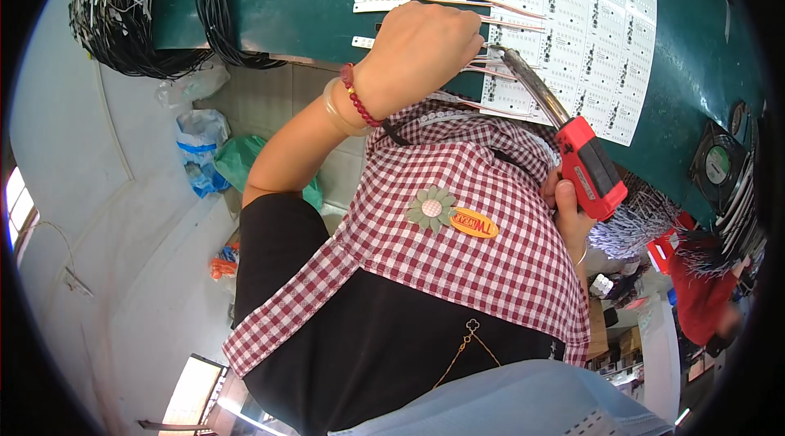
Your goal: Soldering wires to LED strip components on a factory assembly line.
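Circuit-board sheet [601, 27] lies flat on the worktop [315, 11], between one and two o'clock in your view, with thin wires [517, 9] crossing its nine-o'clock edge from narrow white strips [383, 0] at twelve. Your right grip [568, 205], at three o'clock, is wrapped around the soldering iron [590, 170], whose shaft points toward eleven. Your left grip [429, 47], at twelve, has its fingers curled in beside the iron's tip; what they pinch is hidden, so you cannot tell whether they hold a wire. The step in hand looks like soldering wire ends at that edge. Next, this seems to call for a steady left grip and brief tip contact, keeping the heat off your fingertips and neighbouring wires.
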`<state>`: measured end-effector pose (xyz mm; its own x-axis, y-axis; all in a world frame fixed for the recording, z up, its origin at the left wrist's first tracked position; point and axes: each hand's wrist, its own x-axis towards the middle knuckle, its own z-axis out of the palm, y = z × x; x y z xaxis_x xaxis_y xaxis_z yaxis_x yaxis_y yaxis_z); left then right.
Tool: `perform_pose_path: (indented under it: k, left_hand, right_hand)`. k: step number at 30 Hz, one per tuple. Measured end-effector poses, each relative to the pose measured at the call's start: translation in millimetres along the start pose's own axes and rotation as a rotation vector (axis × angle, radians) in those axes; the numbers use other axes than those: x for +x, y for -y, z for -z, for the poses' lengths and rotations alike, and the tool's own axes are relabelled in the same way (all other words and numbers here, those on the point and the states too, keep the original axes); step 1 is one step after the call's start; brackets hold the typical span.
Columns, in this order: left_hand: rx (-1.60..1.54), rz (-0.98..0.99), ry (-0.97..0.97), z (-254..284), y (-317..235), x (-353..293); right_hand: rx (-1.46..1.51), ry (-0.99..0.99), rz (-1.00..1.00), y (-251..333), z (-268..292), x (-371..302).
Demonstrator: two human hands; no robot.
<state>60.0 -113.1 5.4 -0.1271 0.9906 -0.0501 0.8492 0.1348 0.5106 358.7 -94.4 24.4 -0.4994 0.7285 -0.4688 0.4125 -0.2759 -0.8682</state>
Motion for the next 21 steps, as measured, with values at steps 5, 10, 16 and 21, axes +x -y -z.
perform_pose_path:
  k: [5, 10, 16, 21]
  left_hand:
    - [0.033, -0.026, -0.029, 0, -1, 0]
    - [0.083, -0.046, -0.063, 2, -4, -2]
    - [0.048, -0.101, -0.310, 15, -13, -7]
    - [-0.259, 0.068, -0.034, 7, -36, -38]
  right_hand:
    - [0.233, -0.061, -0.041, 18, -6, -2]
    - [0.247, -0.058, -0.014, 15, -5, -2]
    - [0.350, -0.055, 0.039, 12, 1, -4]
    - [0.352, 0.070, -0.015, -1, 22, -17]
